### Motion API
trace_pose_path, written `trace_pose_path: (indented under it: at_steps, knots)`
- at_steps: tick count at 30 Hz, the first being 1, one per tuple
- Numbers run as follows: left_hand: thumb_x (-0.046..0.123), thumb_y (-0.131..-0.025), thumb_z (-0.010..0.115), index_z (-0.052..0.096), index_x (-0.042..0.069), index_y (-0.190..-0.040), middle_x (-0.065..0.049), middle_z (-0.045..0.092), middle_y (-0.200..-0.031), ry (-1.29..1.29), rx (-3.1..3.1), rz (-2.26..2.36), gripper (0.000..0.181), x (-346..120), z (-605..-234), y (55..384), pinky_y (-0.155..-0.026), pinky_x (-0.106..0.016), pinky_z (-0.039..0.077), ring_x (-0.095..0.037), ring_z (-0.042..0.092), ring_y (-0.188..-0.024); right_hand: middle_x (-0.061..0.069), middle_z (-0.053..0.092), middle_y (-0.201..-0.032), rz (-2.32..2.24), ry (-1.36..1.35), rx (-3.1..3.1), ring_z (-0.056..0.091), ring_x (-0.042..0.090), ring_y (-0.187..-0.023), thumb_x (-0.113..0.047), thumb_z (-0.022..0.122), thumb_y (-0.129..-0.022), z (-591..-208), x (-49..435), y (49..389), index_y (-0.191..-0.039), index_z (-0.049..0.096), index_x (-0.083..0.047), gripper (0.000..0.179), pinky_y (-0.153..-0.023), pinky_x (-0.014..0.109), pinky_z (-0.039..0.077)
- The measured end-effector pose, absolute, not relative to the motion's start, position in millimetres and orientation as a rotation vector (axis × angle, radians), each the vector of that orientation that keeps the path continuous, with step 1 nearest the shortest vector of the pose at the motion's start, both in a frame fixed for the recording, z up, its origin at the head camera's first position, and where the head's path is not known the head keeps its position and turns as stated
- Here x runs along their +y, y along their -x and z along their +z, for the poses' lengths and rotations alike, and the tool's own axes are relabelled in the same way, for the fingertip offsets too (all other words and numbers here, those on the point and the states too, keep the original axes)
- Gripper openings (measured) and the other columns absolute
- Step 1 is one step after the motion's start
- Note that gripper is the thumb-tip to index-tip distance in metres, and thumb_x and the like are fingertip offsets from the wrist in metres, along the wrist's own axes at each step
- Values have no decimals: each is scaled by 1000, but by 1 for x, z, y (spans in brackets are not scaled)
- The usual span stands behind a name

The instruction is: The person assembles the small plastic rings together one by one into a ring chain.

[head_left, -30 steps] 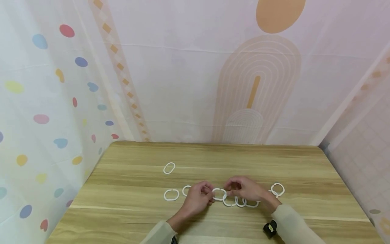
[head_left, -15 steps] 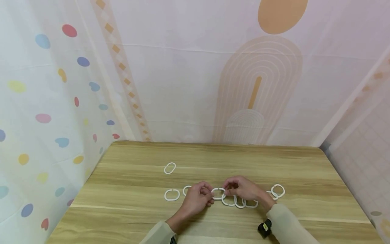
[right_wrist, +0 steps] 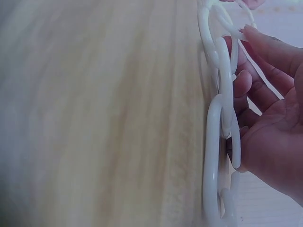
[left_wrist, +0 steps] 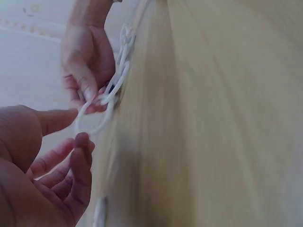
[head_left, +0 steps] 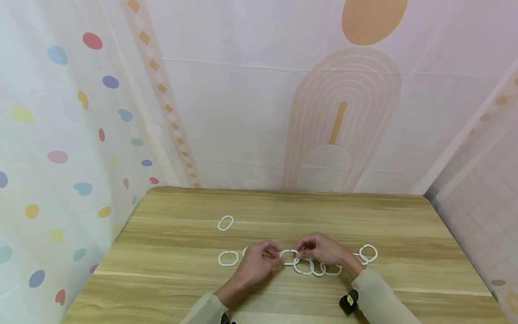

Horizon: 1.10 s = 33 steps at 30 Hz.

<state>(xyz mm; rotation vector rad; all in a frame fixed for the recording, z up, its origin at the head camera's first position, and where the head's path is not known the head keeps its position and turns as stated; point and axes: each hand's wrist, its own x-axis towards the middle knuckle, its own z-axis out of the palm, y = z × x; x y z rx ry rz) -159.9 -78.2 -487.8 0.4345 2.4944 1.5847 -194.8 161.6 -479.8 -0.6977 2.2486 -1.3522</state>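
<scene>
A chain of white plastic links (head_left: pixel 303 266) lies across the wooden table, its links hooked through one another. My left hand (head_left: pixel 257 263) holds the left end of the end link (head_left: pixel 289 263) between thumb and fingertips. In the left wrist view this link (left_wrist: pixel 105 124) is tilted up off the table, with the thumb and a finger at its near end. Where the end link meets its neighbour, my right hand (head_left: pixel 321 249) pinches with thumb and index finger. That hand (right_wrist: pixel 272 101) arches over the chain and hides some of its middle links from the head view.
Two loose white links, one nearer (head_left: pixel 228 258) and one farther back (head_left: pixel 225 223), lie left of my hands. Another loose link (head_left: pixel 244 251) is mostly hidden behind my left hand. The chain's far end (head_left: pixel 368 254) lies beyond my right wrist. Patterned curtains surround the wooden table (head_left: pixel 182 207).
Both hands have shifted slightly left, drawing the end link and nearby chain along. My left hand now covers more of the loose link behind it. The two other loose links stay in place.
</scene>
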Motion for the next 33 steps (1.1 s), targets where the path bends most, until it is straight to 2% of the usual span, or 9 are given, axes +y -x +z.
trace_pose_path:
  at_steps: [4, 7, 10, 15, 18, 21, 25, 33]
  knots:
    - [20, -83, 80, 69, 8, -98, 2, 72, -88, -457, 2672, 1477, 22, -96, -482, 165, -64, -23, 45, -7, 57, -72, 5, 69, -87, -1345, 676, 2248, 51, 7, -73, -11, 69, -92, -481, 161, 196, -97, 73, -4, 9, -64, 21, 41]
    - [15, -81, 80, 69, 8, -96, 3, 71, -85, -407, 2754, 1473, 20, -112, -480, 169, -61, -23, 43, -7, 53, -67, 5, 69, -88, -1350, 667, 2239, 50, 7, -72, -11, 70, -92, -482, 161, 196, -97, 73, -5, 8, -63, 21, 40]
    - [13, -79, 82, 69, 9, -95, 3, 71, -84, -350, 2810, 1458, 21, -127, -481, 172, -63, -23, 43, -8, 54, -69, 5, 70, -89, -1360, 647, 2234, 50, 8, -73, -12, 70, -91, -482, 163, 197, -97, 73, -6, 9, -63, 21, 40]
    - [14, -77, 84, 70, 7, -99, -2, 72, -92, -381, 2777, 1454, 27, -145, -484, 181, -79, -34, 50, -18, 64, -87, 6, 70, -90, -1385, 617, 2218, 51, 9, -74, -13, 71, -91, -483, 165, 198, -98, 73, -5, 10, -64, 22, 41]
    - [15, -75, 86, 69, 3, -103, -7, 71, -97, -446, 2726, 1444, 34, -153, -486, 185, -88, -43, 52, -24, 66, -94, 7, 69, -89, -1395, 610, 2200, 51, 10, -74, -12, 71, -91, -483, 165, 198, -98, 73, -4, 11, -64, 22, 41]
    - [16, -73, 88, 69, 0, -106, -11, 71, -102, -495, 2720, 1396, 42, -156, -489, 187, -92, -47, 52, -26, 65, -99, 7, 69, -89, -1395, 610, 2192, 53, 10, -74, -10, 70, -91, -483, 165, 197, -98, 72, -3, 10, -64, 22, 42]
    - [19, -71, 89, 70, -1, -109, -12, 70, -107, -515, 2751, 1306, 48, -156, -492, 186, -92, -46, 51, -27, 64, -101, 7, 69, -88, -1393, 613, 2189, 54, 11, -75, -9, 70, -90, -483, 165, 196, -98, 72, -3, 10, -65, 22, 43]
    - [24, -65, 92, 74, 13, -100, 1, 69, -101, -522, 2829, 1168, 41, -155, -492, 185, -85, -41, 40, -18, 55, -96, 7, 68, -88, -1380, 610, 2194, 53, 11, -74, -9, 70, -90, -482, 164, 197, -98, 73, -3, 10, -65, 22, 42]
